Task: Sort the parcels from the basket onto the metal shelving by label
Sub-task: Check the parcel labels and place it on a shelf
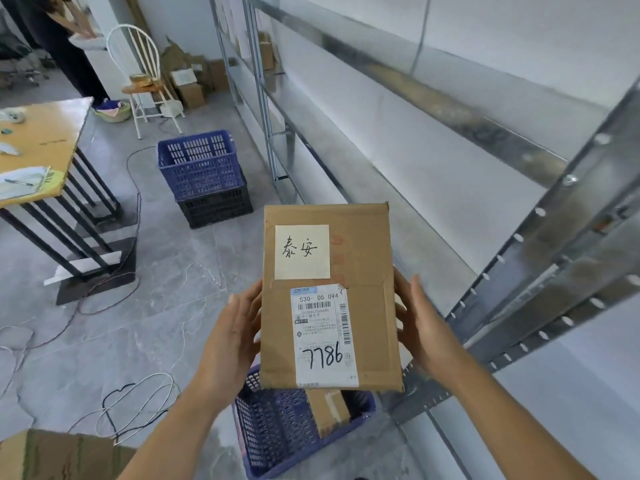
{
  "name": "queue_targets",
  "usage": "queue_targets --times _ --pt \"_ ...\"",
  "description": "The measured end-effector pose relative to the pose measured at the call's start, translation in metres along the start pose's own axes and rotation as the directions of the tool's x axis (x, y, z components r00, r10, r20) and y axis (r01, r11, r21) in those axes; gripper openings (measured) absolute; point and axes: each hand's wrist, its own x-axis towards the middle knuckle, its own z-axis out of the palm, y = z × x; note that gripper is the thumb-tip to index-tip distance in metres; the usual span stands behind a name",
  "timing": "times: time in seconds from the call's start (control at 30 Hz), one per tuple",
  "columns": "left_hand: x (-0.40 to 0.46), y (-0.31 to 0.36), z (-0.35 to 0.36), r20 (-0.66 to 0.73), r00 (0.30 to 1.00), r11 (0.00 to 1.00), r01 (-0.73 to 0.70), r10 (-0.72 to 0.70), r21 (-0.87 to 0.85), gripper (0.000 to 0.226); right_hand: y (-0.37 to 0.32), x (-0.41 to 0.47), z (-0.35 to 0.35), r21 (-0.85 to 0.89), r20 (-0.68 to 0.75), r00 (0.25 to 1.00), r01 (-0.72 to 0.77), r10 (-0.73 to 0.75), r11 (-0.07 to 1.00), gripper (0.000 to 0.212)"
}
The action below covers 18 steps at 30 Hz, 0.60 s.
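Note:
A flat brown cardboard parcel (370, 306) is held up in front of me, face toward the camera. It carries a pale yellow note with handwritten characters and a white shipping label marked 7786. My left hand (232, 337) grips its left edge and my right hand (420, 327) presses its right edge. Directly below stands the blue plastic basket (277, 431) with another brown parcel (327, 410) inside. The metal shelving (519, 161) runs along the right, its grey shelves bare beside me.
Stacked blue and black crates (204, 174) stand on the floor ahead. A wooden table (41, 143) with papers is at left, cables (138, 403) lie on the floor, and a white chair (145, 77), boxes and a person are at the back. A cardboard box (52, 455) sits at lower left.

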Motion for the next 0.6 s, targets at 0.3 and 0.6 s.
queue_targets --times 0.3,0.6 --pt "0.004 0.020 -0.013 0.259 0.966 1.000 -0.005 0.000 0.020 0.064 0.010 -0.065 0.033 0.026 -0.241 0.960 0.155 -0.144 0.988 0.082" --pt "-0.029 0.027 -0.001 0.516 0.857 1.000 0.011 -0.020 0.020 0.069 0.035 -0.167 0.078 0.106 -0.549 0.823 0.244 -0.148 0.964 0.072"
